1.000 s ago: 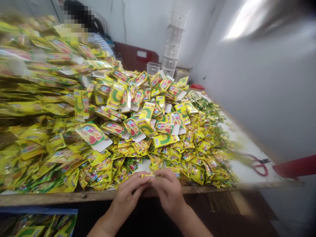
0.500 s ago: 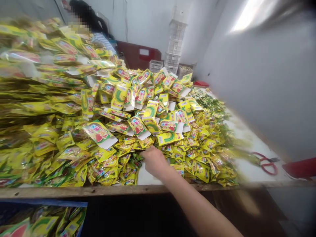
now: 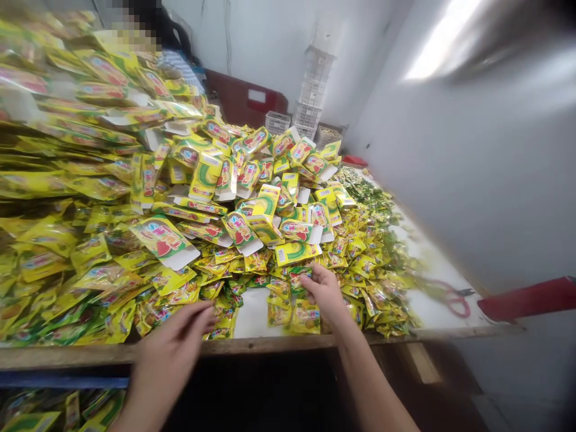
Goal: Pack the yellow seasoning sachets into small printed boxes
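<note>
My right hand [image 3: 327, 295] reaches into the front of a heap of small shiny sachets. Its thumb and fingers close on a green-and-yellow sachet [image 3: 300, 275]. Below it, yellow sachets [image 3: 306, 317] lie near the table edge. My left hand [image 3: 173, 339] is at the front edge, left of a bare white patch. Its fingers are curled together and slightly blurred; anything inside them is hidden. Beyond both hands, printed yellow-and-green cartons [image 3: 245, 233] with open white flaps lie on the sachets.
A tall mound of cartons and packets [image 3: 67, 174] rises at left. Red-handled scissors [image 3: 454, 300] and a red object [image 3: 526, 299] are at right. White crates [image 3: 310, 90] stand stacked behind. A person in a striped top [image 3: 180, 69] is behind the mound. A blue-edged container [image 3: 63, 382] sits below.
My left hand has come into view at the front edge. My right hand has moved right, onto sachets. Yellow sachets now lie right of the white patch. The view has shifted slightly.
</note>
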The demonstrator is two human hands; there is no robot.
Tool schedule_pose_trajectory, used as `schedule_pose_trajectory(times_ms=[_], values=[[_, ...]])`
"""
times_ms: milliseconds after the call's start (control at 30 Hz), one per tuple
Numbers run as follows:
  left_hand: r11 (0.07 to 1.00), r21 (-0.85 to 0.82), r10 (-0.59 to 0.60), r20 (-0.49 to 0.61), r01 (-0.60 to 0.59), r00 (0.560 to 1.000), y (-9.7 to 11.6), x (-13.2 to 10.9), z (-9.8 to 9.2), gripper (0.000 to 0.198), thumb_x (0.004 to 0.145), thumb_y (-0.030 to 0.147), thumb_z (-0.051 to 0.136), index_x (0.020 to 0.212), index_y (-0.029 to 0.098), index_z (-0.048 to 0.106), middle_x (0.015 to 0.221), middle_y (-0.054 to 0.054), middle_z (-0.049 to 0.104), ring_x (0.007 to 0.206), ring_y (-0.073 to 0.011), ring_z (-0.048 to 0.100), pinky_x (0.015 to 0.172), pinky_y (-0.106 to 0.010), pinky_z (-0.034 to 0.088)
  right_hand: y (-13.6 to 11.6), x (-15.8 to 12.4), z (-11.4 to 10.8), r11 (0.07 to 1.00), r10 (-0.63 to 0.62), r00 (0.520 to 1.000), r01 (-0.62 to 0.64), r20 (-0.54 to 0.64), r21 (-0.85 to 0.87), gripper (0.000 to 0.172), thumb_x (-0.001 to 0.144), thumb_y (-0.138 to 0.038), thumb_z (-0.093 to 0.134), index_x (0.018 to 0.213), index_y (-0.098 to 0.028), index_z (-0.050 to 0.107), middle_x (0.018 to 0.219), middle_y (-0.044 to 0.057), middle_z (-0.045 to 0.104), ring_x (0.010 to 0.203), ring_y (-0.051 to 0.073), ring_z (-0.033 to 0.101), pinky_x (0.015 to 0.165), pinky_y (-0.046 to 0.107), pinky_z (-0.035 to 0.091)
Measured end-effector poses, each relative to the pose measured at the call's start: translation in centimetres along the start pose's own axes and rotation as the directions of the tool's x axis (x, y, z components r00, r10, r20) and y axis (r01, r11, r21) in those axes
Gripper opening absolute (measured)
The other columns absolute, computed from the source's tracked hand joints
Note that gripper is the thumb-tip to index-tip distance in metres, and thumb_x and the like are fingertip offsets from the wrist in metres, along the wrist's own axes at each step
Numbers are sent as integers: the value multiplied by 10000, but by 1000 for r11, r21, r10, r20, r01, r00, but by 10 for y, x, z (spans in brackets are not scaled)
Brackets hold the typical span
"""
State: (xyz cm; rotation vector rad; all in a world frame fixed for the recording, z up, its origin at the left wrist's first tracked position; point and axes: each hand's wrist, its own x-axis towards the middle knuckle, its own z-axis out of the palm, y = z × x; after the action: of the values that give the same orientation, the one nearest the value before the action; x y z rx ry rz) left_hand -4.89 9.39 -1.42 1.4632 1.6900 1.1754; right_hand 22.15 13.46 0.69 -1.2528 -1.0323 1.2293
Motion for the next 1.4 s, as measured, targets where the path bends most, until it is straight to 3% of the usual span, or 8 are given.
schedule_pose_trajectory(times_ms=[67,167,267,767,1067,1233,1333,1400], values=[[995,69,-84,235,69,968,12,21,45,351,864,531,521,890,223,689,704,-20,726,622,-201,690,589,-282,527,4,-4,4,999,22,1000,-22,14,28,246,730,-365,730,829,-177,606,569,-81,458,423,57,338,358,171,258],[987,151,-82,240,47,967,23,45,101,274,740,470,672,642,214,660,581,-43,677,579,-237,649,539,-293,450,9,-12,2,995,42,999,-42,4,86,264,723,-373,753,810,-172,605,651,-41,567,478,74,451,384,170,355],[985,169,-66,233,27,970,16,49,118,157,689,317,699,589,214,637,618,-44,689,631,-232,647,581,-283,436,12,-18,-3,983,65,996,-53,-57,177,312,705,-369,779,895,-163,642,729,-6,632,561,103,548,450,194,460],[995,5,-102,204,103,974,23,38,119,166,663,325,696,577,197,636,597,-34,657,598,-218,590,581,-291,404,35,-22,5,906,153,988,-136,-9,400,373,670,-389,825,889,-144,651,764,20,678,515,105,592,465,218,494],[794,-553,-78,319,252,945,44,3,78,189,812,330,673,926,217,572,845,13,670,813,-136,637,762,-232,496,36,-25,39,977,124,992,-118,-21,179,395,653,-428,795,845,-168,569,677,-15,627,445,114,536,355,226,461],[750,-597,-92,334,286,938,49,1,78,312,762,258,743,1021,220,574,895,-17,730,887,-171,684,825,-268,509,31,-29,35,999,-41,992,42,-120,2,437,657,-337,815,996,-183,586,750,-15,618,626,137,587,520,224,518],[787,-561,-11,403,256,915,46,3,74,244,806,276,685,1032,222,609,942,-46,748,928,-212,697,848,-314,521,24,-32,27,1000,21,998,-20,56,-10,365,733,-429,754,957,-160,652,755,12,634,590,145,593,482,233,502],[905,-420,114,394,68,912,48,15,64,187,851,273,616,1029,230,654,1007,-61,743,964,-234,686,874,-347,518,21,-35,23,997,75,988,-78,136,23,348,769,-486,708,865,-156,656,675,-3,605,504,134,561,421,233,470]])
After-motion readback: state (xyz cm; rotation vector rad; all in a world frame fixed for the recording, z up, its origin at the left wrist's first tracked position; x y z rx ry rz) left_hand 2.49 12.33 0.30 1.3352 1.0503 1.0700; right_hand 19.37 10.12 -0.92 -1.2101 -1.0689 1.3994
